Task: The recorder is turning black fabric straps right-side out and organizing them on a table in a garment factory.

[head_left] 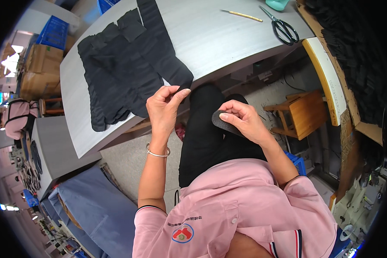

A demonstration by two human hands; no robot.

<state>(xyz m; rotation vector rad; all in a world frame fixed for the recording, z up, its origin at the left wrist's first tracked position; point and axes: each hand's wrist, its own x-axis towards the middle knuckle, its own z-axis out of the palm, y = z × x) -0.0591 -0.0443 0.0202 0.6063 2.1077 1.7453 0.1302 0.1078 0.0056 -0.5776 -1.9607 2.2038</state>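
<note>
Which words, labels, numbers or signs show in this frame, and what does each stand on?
Pink shirt: dark characters beside a round, blue-rimmed emblem with red shapes; wording not copied out.
White board with a yellow edge: faint marks, too small to read.
Background at left: too small and blurred to tell.

the right hand [247, 121] covers part of the dark grey pad [224, 124]; whether the left hand [162, 107] pinches anything between thumb and forefinger is too small to tell; the long black strip [155, 28] and the green object [278, 4] are cut off by the top edge; a co-worker [19, 118] far left is blurred; the heap of dark pieces [350, 64] fades into the black rim
</note>
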